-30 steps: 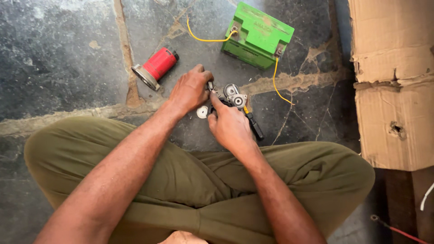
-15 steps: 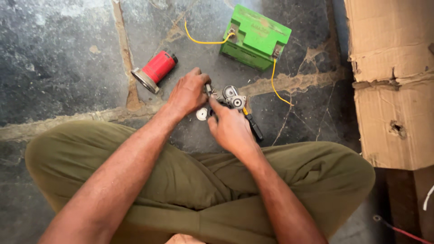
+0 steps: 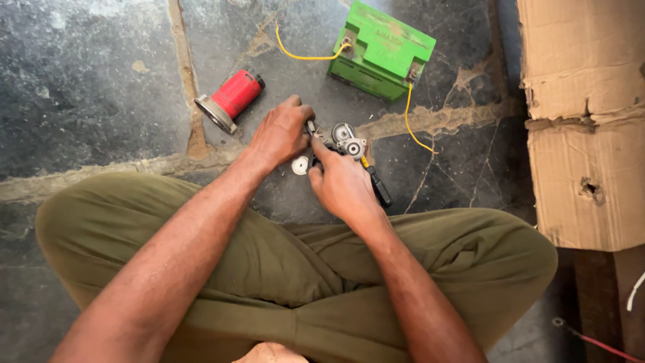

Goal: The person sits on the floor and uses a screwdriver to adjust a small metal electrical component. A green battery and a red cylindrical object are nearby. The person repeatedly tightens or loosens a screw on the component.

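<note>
**Two hands on a small metal part, down on a stone floor**

Not much has moved since the earlier pictures: both hands have stayed on the same small part, and the right hand's pointing finger has poked up a little higher over it.

The floor [image 3: 80,101] is dark grey stone. It looks rough and spotty, with thin cracks and sandy brown lines running across it. The person sits on it with legs crossed, in soft olive green trousers [image 3: 269,269]. At 3 o'clock stands a brown cardboard box [image 3: 584,121], torn at the edges and with a small hole in it.

The left hand [image 3: 279,134] is curled over the left end of the small metal part [image 3: 346,140], and its fingers are closed on it. The right hand [image 3: 342,185] touches the part from below with its fingers bent; I cannot tell if it grips tight. The part is shiny silver with round bits, and it sits near the middle of the floor, just past the knees. A little white round washer [image 3: 299,165] lies just beside the hands.

At 11 o'clock from the hands lies a red can shape with a wide grey metal rim [image 3: 230,101]. At 1 o'clock sits a bright green plastic battery [image 3: 383,50], boxy and smooth. Thin yellow wires [image 3: 407,114] curl out from it.
</note>
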